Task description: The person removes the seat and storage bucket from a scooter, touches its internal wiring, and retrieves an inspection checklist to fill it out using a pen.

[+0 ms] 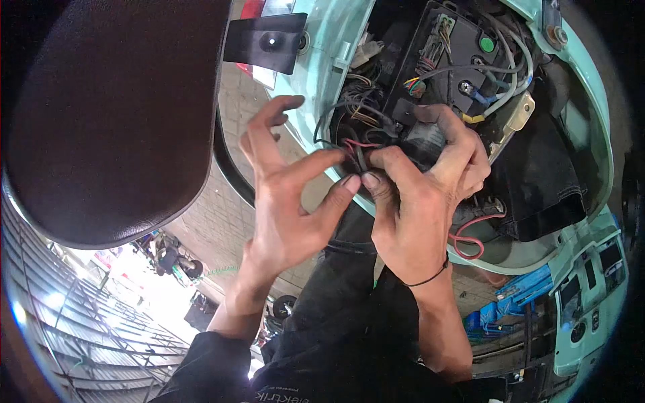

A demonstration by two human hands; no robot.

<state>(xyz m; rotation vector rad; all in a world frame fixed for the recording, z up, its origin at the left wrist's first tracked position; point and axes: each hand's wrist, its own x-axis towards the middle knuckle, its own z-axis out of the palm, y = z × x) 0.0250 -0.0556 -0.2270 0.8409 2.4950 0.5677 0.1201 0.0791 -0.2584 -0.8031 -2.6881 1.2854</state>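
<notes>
One dark wire [361, 158], long axis pointing forward

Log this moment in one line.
left hand: thumb, index at dark wires | right hand: thumb, index at same wires | grip: partly hidden | nearby: red wire, green cap | view left: dark seat

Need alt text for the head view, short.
A person's left hand and right hand meet at thin wires in a mint-green vehicle body's open compartment. A black box with cables sits just beyond; a large dark padded seat fills the upper left.
</notes>
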